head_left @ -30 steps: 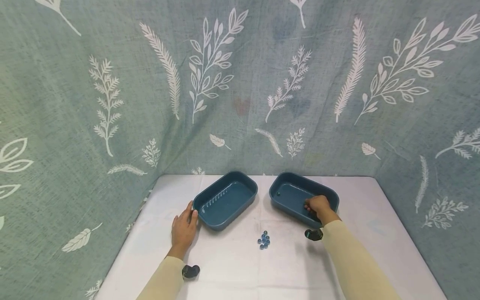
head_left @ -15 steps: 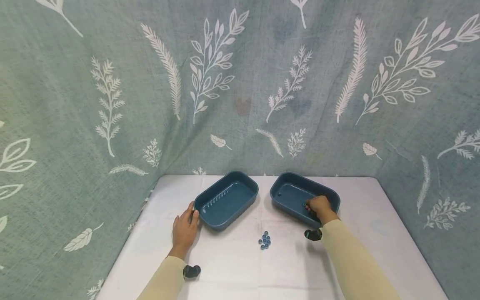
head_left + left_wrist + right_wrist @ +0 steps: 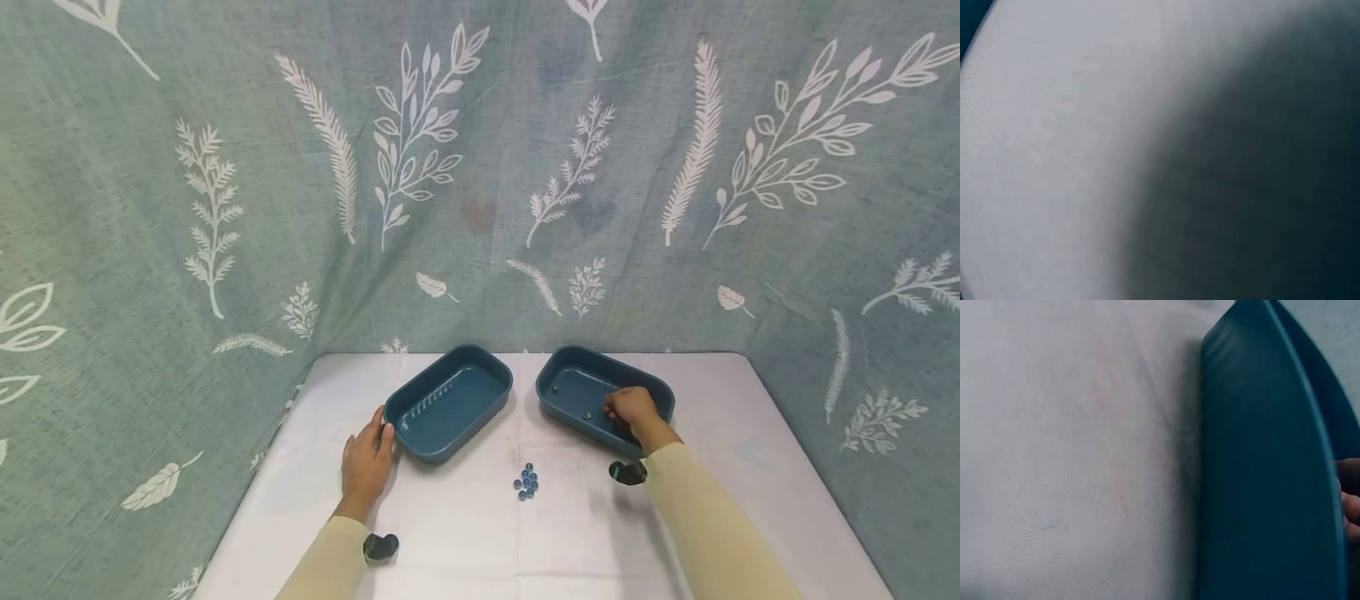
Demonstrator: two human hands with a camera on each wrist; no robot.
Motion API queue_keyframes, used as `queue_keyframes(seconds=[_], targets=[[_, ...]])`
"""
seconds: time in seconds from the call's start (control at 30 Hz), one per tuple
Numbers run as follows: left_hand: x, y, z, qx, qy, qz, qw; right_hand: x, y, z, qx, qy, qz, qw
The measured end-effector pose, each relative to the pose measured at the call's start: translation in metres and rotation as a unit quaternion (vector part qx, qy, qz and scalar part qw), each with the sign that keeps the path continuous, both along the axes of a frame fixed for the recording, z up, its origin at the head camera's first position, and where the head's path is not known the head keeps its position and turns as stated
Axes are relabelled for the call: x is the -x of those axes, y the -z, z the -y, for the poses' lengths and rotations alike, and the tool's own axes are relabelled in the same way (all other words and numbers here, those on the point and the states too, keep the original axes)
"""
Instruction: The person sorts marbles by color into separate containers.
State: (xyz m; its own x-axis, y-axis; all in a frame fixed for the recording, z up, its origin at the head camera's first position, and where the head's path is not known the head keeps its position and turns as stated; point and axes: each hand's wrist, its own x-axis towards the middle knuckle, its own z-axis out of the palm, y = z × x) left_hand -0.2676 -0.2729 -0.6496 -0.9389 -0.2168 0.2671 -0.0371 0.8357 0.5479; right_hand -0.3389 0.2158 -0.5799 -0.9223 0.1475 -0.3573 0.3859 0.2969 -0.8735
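My right hand [image 3: 632, 410] reaches into the right blue bin [image 3: 556, 409], fingers curled low over its floor; whether anything is within them is hidden. Two small greenish marbles lie in that bin, one [image 3: 555, 389] toward its left end and another [image 3: 587, 416] left of the fingertips. In the right wrist view, fingers [image 3: 1351, 509] show past the bin's wall [image 3: 1260, 462]. My left hand [image 3: 363, 471] rests beside the left blue bin [image 3: 427, 451], its fairly straight fingers touching the near-left rim.
Several blue marbles [image 3: 527, 482] are grouped on the white tablecloth [image 3: 465, 533] in front of the gap between the bins. A leaf-patterned curtain [image 3: 480, 275] stands behind the table and on both sides. The left wrist view is mostly blurred cloth and shadow.
One greenish marble that was at my right fingertips now lies apart from them, farther left on the bin floor. My left hand stays at its bin. The head view has shifted slightly.
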Motion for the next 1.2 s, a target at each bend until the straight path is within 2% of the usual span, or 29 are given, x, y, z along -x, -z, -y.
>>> queue_keyframes(seconds=[0.27,0.5,0.7,0.87,1.03,1.2], targets=[[0.0,0.001,0.001,-0.005,0.004,0.002,1.0,-0.011,-0.02,0.003,0.01,-0.026,-0.026,0.9993],[-0.005,0.003,0.001,-0.002,-0.003,0.014,0.9999,-0.025,-0.029,0.01,0.017,-0.043,-0.036,0.9983],[0.001,0.002,0.001,-0.003,0.002,-0.006,1.0,-0.036,-0.04,0.015,0.013,-0.048,-0.055,0.9972],[0.001,0.0,0.001,-0.001,-0.002,-0.005,1.0,-0.049,-0.037,0.024,0.033,-0.053,-0.043,0.9971],[-0.001,-0.005,-0.001,-0.011,-0.002,-0.009,0.9999,-0.058,-0.03,0.039,0.048,-0.042,-0.051,0.9967],[-0.001,-0.001,0.0,-0.013,0.003,-0.015,0.9998,-0.066,-0.022,0.054,0.043,-0.043,-0.058,0.9964]])
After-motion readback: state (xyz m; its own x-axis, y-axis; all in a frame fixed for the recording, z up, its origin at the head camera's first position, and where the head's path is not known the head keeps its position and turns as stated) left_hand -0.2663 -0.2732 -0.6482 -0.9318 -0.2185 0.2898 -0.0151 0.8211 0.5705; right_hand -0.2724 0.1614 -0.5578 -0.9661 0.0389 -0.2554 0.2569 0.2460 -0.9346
